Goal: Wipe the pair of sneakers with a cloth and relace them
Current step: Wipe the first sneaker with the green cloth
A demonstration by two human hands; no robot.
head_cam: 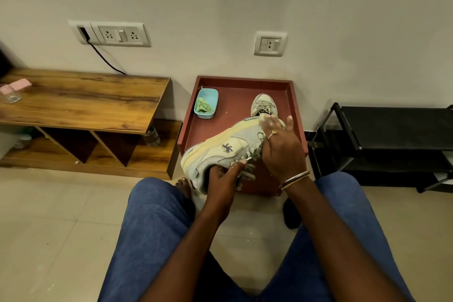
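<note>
Partly hidden, the second sneaker (264, 104) stands on the red counter (242, 79) with its heel behind the right hand (282, 147). Something pale shows under that hand's fingertips; whether it is a cloth or part of the shoe cannot be told. The left hand's fingers are out of sight inside the held sneaker (220, 147).

A blue tub (213, 99) sits at the counter's far left corner with a crumpled green cloth (203, 105) in it. A clear glass (11, 95), cut off by the picture edge, stands on the wooden counter (85, 98) to the left.

The held sneaker is lifted above the red counter's near edge, tilted on its side, heel toward the person and toe pointing away to the right. The left hand (224, 176) grips its collar, thumb outside across loose laces (247, 171). The right hand lies flat over the front of the shoe, fingers (269, 125) straight and spread, thumb sticking out, pressing rather than clenching. A ring (273, 132) and bangles (295, 179) show on it.
</note>
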